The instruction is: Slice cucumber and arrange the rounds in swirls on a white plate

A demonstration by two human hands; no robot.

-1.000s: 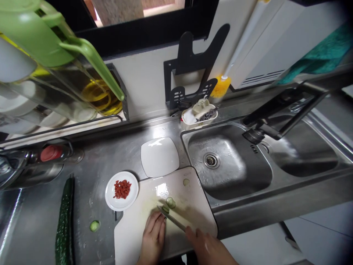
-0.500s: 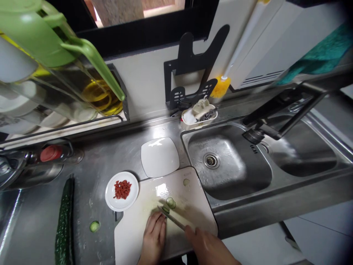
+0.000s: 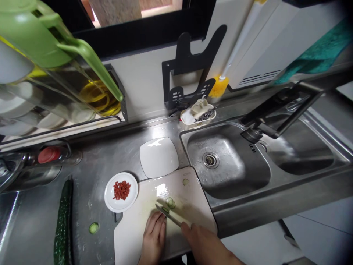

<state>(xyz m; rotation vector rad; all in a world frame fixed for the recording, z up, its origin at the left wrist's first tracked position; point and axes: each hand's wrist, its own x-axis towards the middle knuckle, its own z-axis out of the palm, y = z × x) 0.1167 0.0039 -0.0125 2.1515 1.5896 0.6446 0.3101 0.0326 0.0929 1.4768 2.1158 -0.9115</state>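
Note:
My right hand (image 3: 197,239) is wrapped round the handle of a knife (image 3: 172,219), whose blade slants up and left over the white cutting board (image 3: 129,235). Close against the blade, my left hand (image 3: 154,232) is closed with bent fingers over a piece of cucumber that it almost wholly hides. A green-edged slice (image 3: 165,209) lies along the blade's far side. Just beyond are a few thin cucumber slices (image 3: 170,202), and a pale slice (image 3: 185,182) rests near the board's far right corner.
Left of the board are a whole cucumber (image 3: 63,224) and a cut end (image 3: 94,228). A small plate of red bits (image 3: 108,198) overlaps the board's corner. Behind stands a square white plate (image 3: 159,156). A steel sink (image 3: 237,169) with a black faucet (image 3: 264,117) lies right.
The view has shifted very slightly. My right hand and the knife have moved a little to the left; my left hand stays in place beside the blade.

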